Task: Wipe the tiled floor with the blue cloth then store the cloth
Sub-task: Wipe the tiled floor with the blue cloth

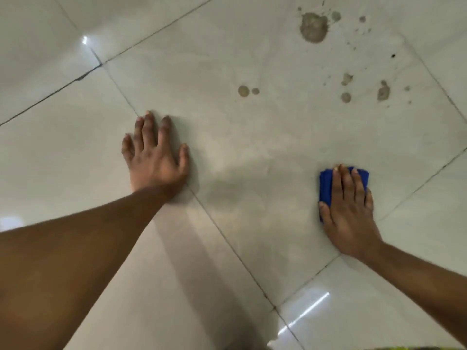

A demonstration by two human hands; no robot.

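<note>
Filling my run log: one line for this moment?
left hand flat on floor | right hand presses blue cloth | stains unwiped

The blue cloth (326,184) is folded into a compact pad and lies flat on the tiled floor (252,152), at the right of the view. A hand covers most of it; only its far edge and left side show. The floor consists of large, glossy, pale grey tiles separated by thin dark grout lines. The tile beneath the cloth carries brownish-grey dried spots (314,27) of varied size on its far part, well apart from the cloth. A dull, smeared patch occupies the tile's centre.
</note>
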